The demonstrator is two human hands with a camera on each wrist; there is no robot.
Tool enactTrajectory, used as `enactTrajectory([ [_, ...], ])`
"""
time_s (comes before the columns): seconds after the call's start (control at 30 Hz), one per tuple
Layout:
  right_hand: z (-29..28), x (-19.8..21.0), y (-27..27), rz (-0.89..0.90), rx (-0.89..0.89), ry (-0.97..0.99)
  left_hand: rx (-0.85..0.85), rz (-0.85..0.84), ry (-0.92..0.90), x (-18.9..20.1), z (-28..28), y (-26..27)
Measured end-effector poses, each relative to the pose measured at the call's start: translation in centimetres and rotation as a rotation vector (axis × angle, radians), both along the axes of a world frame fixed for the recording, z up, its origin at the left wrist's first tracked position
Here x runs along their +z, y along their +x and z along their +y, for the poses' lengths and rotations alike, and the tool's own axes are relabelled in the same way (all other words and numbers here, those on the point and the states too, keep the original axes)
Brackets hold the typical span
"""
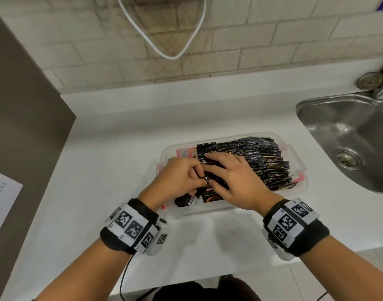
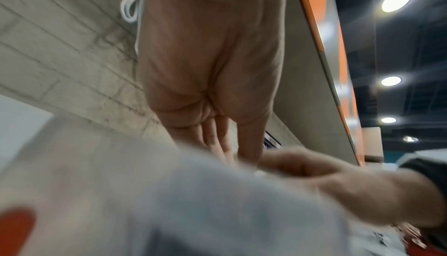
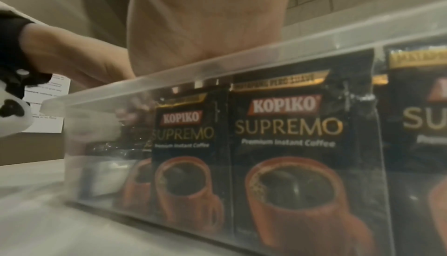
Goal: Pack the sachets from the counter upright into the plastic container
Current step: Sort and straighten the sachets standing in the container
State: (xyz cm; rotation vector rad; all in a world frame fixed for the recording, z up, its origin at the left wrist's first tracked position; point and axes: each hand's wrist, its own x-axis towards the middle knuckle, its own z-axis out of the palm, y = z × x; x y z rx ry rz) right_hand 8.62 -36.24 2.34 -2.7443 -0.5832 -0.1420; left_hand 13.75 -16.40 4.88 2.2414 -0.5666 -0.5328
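Where the white counter (image 1: 112, 153) runs beside a steel sink (image 1: 349, 135), a clear plastic container (image 1: 295, 161) stands packed with black sachets (image 1: 262, 155) set upright in rows, their Kopiko Supremo fronts showing through its near wall in the right wrist view; the left hand (image 1: 175, 179) curls its fingers round a sachet at the container's near left end, while the right hand (image 1: 234, 177) lies flat, fingers straight, on the sachet tops
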Motion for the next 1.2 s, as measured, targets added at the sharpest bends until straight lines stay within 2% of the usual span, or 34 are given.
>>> enactTrajectory([
  [0.13, -0.1, -0.2, 0.1, 0.080, -0.043, 0.065, 0.005, -0.074, 0.054, 1.6, 1.6, 1.4],
  [0.23, 0.0, -0.3, 0.1, 0.080, -0.068, 0.103, -0.120, -0.087, 0.217, 1.6, 1.8, 1.6],
  [0.33, -0.1, -0.5, 0.1, 0.088, -0.093, 0.116, -0.229, -0.173, 0.388, 0.5, 1.0, 1.1],
  [0.63, -0.1, -0.6, 0.0, 0.095, -0.102, 0.141, -0.157, -0.453, 0.638, -1.9, -1.5, 0.0],
  [0.73, -0.1, -0.5, 0.0, 0.094, -0.105, 0.157, -0.166, -0.485, 0.686, -2.0, -1.8, -0.1],
  [0.83, -0.1, -0.5, 0.0, 0.097, -0.105, 0.170, -0.150, -0.403, 0.676, -1.9, -1.9, 0.1],
  [1.03, -0.1, -0.5, 0.0, 0.092, -0.109, 0.159, -0.017, -0.197, 0.511, 0.0, -1.6, 0.7],
  [1.2, 0.0, -0.5, -0.1, 0.080, -0.112, 0.173, 0.093, -0.173, 0.368, 2.9, -0.4, 1.5],
])
